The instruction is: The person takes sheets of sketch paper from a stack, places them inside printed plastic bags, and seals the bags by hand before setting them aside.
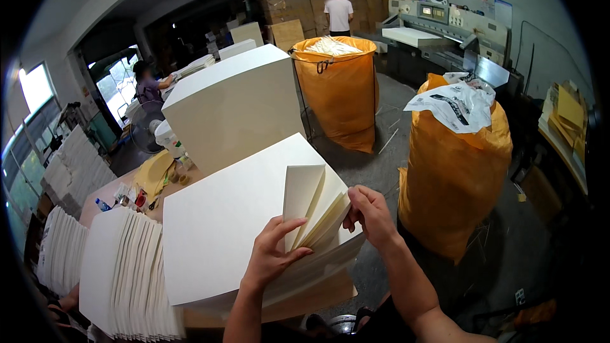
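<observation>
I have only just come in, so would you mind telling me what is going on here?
A person holds a fanned sheaf of cream sheets above a large white stack. The left hand grips the sheaf's lower part, and the right hand is at its right edge. A taller stack stands behind, and two orange sacks stand to the right.
</observation>
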`<state>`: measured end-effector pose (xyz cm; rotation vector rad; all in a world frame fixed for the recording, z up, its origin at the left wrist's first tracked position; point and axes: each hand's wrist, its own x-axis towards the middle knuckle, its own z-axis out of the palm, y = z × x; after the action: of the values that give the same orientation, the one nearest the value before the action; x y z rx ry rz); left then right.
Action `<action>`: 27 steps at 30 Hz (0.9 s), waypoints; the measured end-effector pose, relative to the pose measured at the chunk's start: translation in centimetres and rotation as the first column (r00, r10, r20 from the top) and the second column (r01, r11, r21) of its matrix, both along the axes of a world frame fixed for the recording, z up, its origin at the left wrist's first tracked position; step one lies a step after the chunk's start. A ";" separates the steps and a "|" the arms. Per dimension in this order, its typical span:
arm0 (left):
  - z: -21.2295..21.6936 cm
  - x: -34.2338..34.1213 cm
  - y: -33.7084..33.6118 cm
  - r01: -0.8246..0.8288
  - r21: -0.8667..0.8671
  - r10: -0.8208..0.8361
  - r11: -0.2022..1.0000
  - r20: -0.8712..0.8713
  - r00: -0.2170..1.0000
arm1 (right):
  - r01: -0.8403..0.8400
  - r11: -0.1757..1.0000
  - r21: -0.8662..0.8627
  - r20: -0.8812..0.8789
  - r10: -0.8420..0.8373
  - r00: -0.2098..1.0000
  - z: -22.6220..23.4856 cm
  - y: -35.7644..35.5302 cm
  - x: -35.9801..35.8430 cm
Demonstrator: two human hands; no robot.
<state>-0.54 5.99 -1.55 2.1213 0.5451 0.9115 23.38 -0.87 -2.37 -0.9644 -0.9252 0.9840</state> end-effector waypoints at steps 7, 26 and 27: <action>-1.6 0.6 -0.2 -0.148 0.029 0.141 0.989 0.154 0.978 | 0.166 0.986 0.025 0.382 -0.163 0.910 0.8 0.3 -0.5; -0.3 1.0 -0.9 -0.125 0.057 0.119 0.991 0.101 0.988 | 0.078 0.997 0.001 0.115 -0.077 0.990 0.6 0.6 -0.6; -0.3 1.3 -1.1 -0.170 0.013 0.167 0.985 0.145 0.975 | 0.173 0.983 0.066 0.342 -0.185 0.921 0.1 0.9 -1.0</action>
<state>0.75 4.86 -1.85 2.0353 0.6496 1.1618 22.39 0.06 -2.30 -1.1952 -1.1202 0.6500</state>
